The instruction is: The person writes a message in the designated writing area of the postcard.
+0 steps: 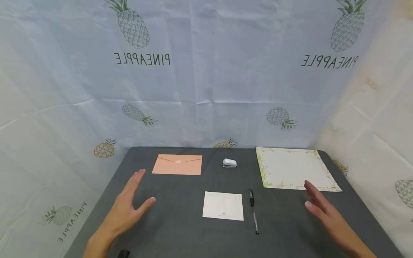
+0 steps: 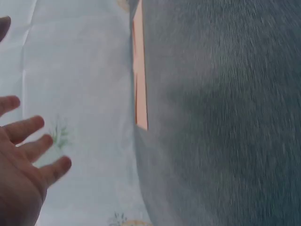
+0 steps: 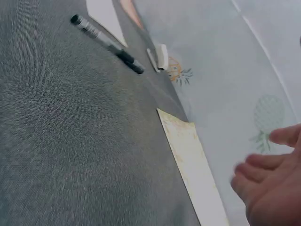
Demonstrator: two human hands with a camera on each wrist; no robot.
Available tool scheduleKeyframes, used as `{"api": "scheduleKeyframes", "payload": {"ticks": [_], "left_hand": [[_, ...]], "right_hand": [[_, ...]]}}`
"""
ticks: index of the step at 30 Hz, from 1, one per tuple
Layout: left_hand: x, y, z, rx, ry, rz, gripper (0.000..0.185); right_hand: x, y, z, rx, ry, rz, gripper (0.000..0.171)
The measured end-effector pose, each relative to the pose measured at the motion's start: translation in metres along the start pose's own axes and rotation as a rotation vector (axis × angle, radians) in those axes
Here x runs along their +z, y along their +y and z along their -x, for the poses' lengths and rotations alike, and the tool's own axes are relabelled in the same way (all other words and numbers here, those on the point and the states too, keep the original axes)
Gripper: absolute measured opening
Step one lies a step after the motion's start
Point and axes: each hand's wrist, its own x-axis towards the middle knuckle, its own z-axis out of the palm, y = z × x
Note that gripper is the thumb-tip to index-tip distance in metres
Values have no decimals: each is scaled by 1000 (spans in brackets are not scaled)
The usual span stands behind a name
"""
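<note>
Both hands hover over a dark grey table (image 1: 180,233), holding nothing. My left hand (image 1: 129,204) is open with straight fingers, just below a salmon envelope (image 1: 177,164) at the back left. My right hand (image 1: 319,206) is open too, beside the near corner of a flower-bordered sheet of letter paper (image 1: 295,167). Between the hands lie a small white card (image 1: 223,205) and a black pen (image 1: 253,210). A small white stapler (image 1: 229,163) sits behind them. The left wrist view shows the left hand (image 2: 21,165) and the envelope's edge (image 2: 140,89); the right wrist view shows the right hand (image 3: 273,188), pen (image 3: 106,43), stapler (image 3: 160,56) and letter paper (image 3: 193,169).
A white cloth printed with pineapples (image 1: 206,71) hangs behind and on both sides of the table. A small dark object (image 1: 123,254) shows at the bottom edge by my left wrist.
</note>
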Motion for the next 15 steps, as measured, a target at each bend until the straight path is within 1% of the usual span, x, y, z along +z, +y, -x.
{"api": "scheduleKeyframes", "payload": {"ticks": [2, 4, 5, 6, 7, 8, 9, 10, 11, 13, 15], "left_hand": [[-6, -2, 5, -13, 18, 15, 99], [-11, -5, 9, -23, 41, 25, 100], [-12, -6, 11, -18, 51, 40, 100], [-14, -6, 12, -13, 59, 59, 100], [-14, -7, 14, -6, 64, 83, 100], [-15, -9, 15, 4, 67, 113, 100], [-15, -9, 16, 20, 67, 152, 100], [-15, -10, 17, 35, 63, 189, 100], [-15, -11, 18, 48, 54, 234, 100], [-14, -13, 18, 66, 42, 309, 98], [-13, -15, 18, 81, 30, 380, 95]], "right_hand": [[-10, 4, 4, -83, -85, -264, 64], [-18, 7, 7, -159, -212, -606, 64], [-22, 8, 8, -187, -281, -760, 65], [-25, 9, 9, -208, -334, -870, 65], [-27, 10, 9, -218, -369, -949, 65], [-28, 11, 10, -212, -380, -985, 65], [-30, 11, 11, -198, -375, -991, 65], [-31, 11, 13, -180, -353, -958, 65], [-31, 10, 14, -145, -323, -903, 64], [-32, 8, 17, -56, -273, -793, 63], [-31, 6, 17, 42, -243, -716, 60]]}}
